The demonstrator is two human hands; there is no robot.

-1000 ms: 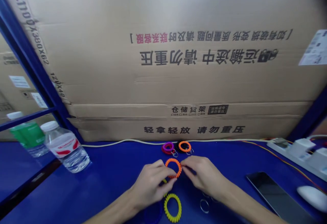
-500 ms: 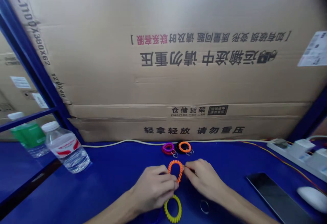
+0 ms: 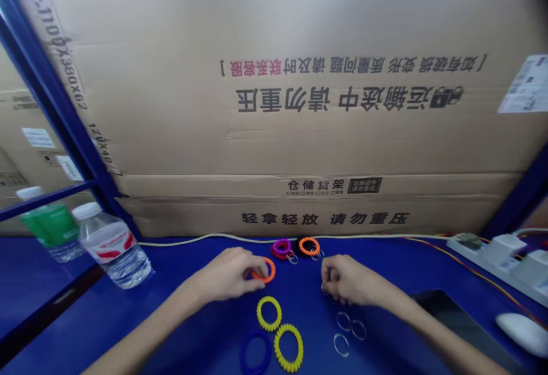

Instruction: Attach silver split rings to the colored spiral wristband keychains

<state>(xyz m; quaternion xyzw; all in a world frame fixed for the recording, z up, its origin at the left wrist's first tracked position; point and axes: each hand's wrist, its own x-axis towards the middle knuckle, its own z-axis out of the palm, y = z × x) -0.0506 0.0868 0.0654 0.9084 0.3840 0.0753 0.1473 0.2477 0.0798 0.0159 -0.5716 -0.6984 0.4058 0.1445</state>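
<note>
My left hand (image 3: 226, 275) pinches an orange plastic coil bracelet (image 3: 268, 270) at its fingertips, and part of the coil is hidden by the fingers. My right hand (image 3: 346, 281) is closed around a small metal split ring (image 3: 324, 287), which shows only slightly between the fingertips. Below the hands lie two yellow coil bracelets (image 3: 269, 313) (image 3: 289, 347) and a dark blue coil bracelet (image 3: 256, 353). Several loose metal split rings (image 3: 343, 321) lie near my right hand. Further ahead are a purple coil bracelet (image 3: 281, 248) and an orange coil bracelet (image 3: 309, 246) on a black coil, both with rings attached.
The blue work surface (image 3: 180, 255) ends at a large cardboard box (image 3: 299, 135). A water bottle (image 3: 113, 246) and a green bottle (image 3: 51, 226) stand at left. A power strip (image 3: 492, 255), a white mouse (image 3: 523, 332) and a dark tablet (image 3: 454, 318) lie at right.
My hands have moved apart, the left going left with the orange coil and the right going right. A second yellow coil and more metal rings now show below them.
</note>
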